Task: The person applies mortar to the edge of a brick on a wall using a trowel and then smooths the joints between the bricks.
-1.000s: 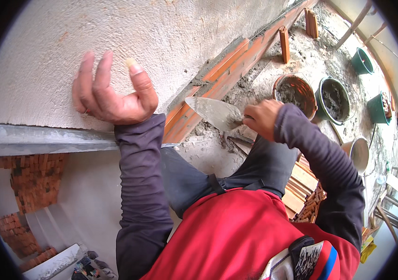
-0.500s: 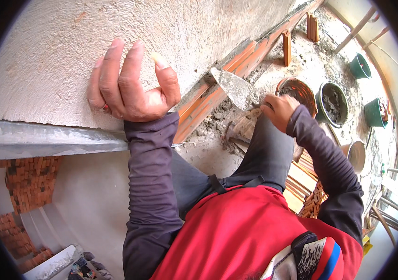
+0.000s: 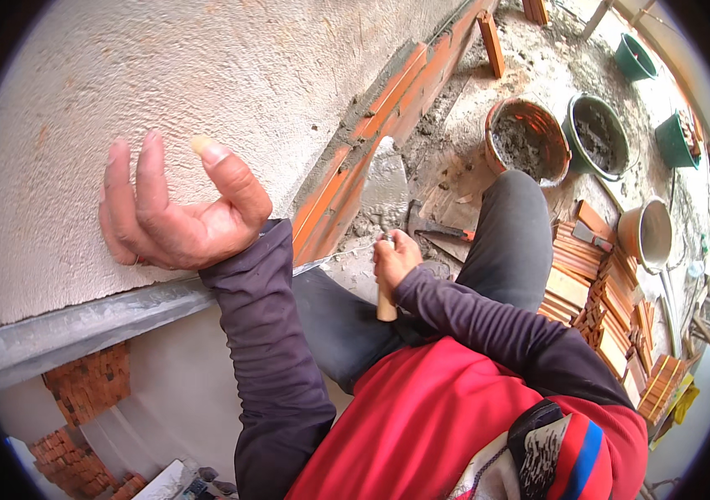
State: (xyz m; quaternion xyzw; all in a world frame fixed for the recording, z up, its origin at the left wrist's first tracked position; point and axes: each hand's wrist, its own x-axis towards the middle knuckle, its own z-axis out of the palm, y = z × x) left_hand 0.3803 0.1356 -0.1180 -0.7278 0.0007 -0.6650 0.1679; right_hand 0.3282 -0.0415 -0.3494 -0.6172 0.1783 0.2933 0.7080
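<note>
My left hand point(image 3: 176, 212) rests against the rough plastered wall point(image 3: 230, 75), palm turned up, with its fingers loosely curled and apart and nothing in them. In my right hand point(image 3: 398, 260) is a trowel, gripped by its wooden handle point(image 3: 386, 308). Its mortar-smeared blade point(image 3: 384, 187) points away from me, beside the low course of orange bricks point(image 3: 322, 204) at the wall's foot. Wet mortar coats parts of these bricks. A hammer point(image 3: 442, 229) lies on the floor just beyond my right hand, near my bent knee.
An orange-rimmed bucket point(image 3: 562, 171) and a dark bucket point(image 3: 572, 137) hold mortar at the right. Green buckets point(image 3: 678, 142) and a tan bucket point(image 3: 655, 237) stand farther right. Stacked bricks point(image 3: 567, 283) lie beside my leg. A grey ledge point(image 3: 88, 312) runs below my left hand; more bricks point(image 3: 88, 383) lie under it.
My right hand has swung left and closer to my body with the trowel, its blade now beside the brick course. My left hand has slid left and down along the wall.
</note>
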